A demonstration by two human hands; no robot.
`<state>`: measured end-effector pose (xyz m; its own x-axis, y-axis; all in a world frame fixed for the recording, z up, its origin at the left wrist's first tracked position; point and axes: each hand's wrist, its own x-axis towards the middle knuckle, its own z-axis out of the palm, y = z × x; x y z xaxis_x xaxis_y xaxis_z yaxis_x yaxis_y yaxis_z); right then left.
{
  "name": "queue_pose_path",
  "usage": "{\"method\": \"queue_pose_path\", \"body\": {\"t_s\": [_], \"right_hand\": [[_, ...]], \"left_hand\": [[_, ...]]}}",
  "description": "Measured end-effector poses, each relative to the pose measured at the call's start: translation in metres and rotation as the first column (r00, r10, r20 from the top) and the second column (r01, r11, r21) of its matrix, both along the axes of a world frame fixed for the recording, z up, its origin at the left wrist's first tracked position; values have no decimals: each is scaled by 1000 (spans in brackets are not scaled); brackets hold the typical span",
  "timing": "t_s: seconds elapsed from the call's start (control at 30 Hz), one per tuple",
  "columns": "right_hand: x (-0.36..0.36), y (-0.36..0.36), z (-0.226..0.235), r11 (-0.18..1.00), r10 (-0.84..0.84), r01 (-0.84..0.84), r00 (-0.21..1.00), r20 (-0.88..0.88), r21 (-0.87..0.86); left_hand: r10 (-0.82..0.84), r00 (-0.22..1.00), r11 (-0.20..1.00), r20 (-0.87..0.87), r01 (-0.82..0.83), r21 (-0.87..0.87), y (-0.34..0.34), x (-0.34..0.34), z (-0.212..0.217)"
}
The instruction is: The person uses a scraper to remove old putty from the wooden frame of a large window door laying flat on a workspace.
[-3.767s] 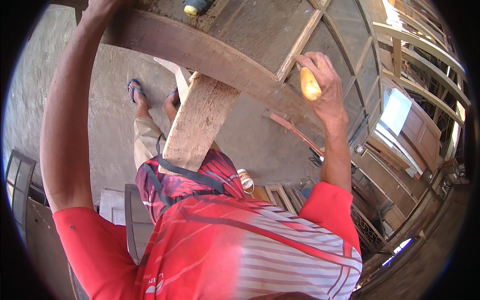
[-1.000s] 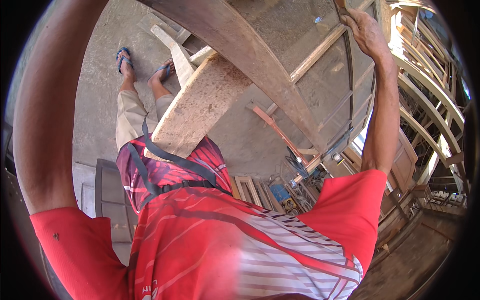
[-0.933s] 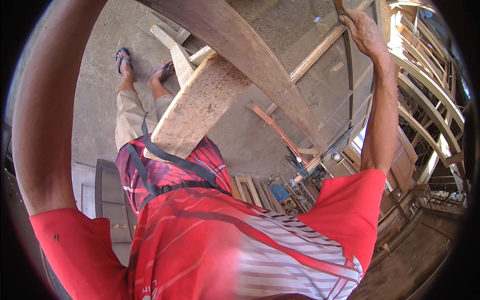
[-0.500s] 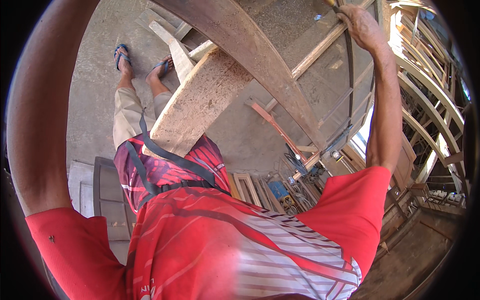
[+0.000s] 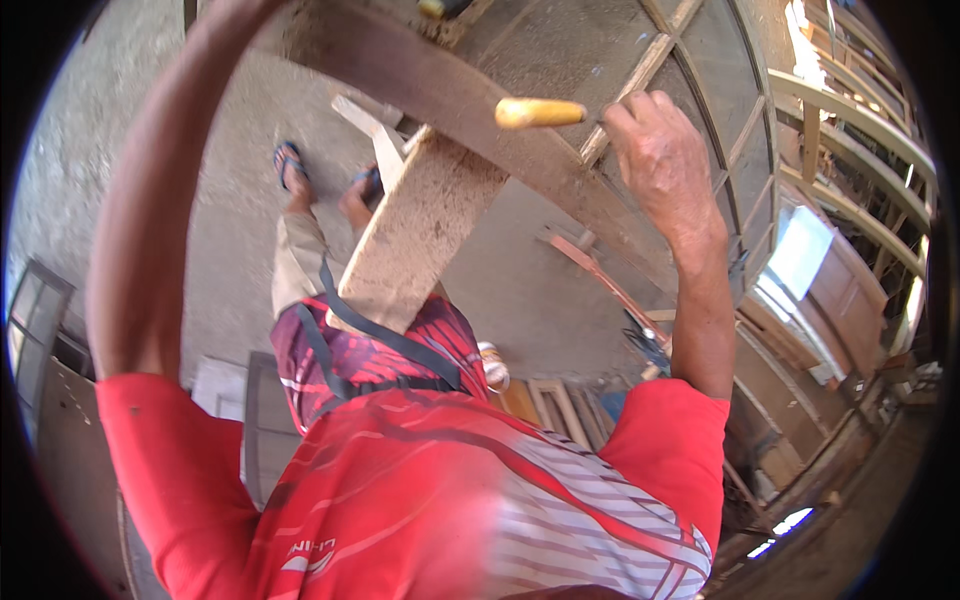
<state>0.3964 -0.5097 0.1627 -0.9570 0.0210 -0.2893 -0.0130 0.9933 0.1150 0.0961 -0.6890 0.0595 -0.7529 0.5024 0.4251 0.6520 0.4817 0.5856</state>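
Note:
My right hand (image 5: 660, 160) is raised at the upper right, its fingers closed at the thin dark end of a yellow-handled tool (image 5: 540, 112). The handle points left over a long brown wooden board (image 5: 400, 75); whether it is a chisel or a screwdriver I cannot tell. Only my left forearm (image 5: 150, 220) shows, reaching past the top edge, so that hand is out of sight. A thick pale wooden plank (image 5: 425, 225) slants from under the brown board to my waist.
A wood-framed lattice panel (image 5: 700, 90) stands beyond my right hand. Curved wooden frames (image 5: 850, 130) crowd the right side. Near my feet (image 5: 295, 170) lie narrow wood pieces. A reddish wooden bar (image 5: 600, 275) is on the floor, and a yellow-and-black object (image 5: 440, 8) sits at the top edge.
My right hand has come down and left, toward me, bringing the yellow-handled tool over the brown board. The whole view has shifted, and the board appears higher.

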Motion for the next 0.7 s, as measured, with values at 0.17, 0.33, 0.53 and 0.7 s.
{"method": "queue_pose_path", "body": {"t_s": [0.17, 0.33, 0.53, 0.7], "right_hand": [[6, -11, -5, 1000, 3, -4, 981, -193, -5], [15, -6, -2, 984, -156, 122, 942, -297, -131], [92, 32, -38, 789, -608, 516, 576, -546, -334], [134, 33, -90, 500, -824, 690, 192, -533, -524]], "left_hand": [[-661, 722, 708, 204, 691, -146, 10, 136, 75], [-800, 537, 491, 269, 843, -221, 51, 147, 53], [-716, 674, 658, 180, 738, -147, 126, 131, 29], [-734, 673, 633, 89, 726, -268, 196, 136, 31]]}}
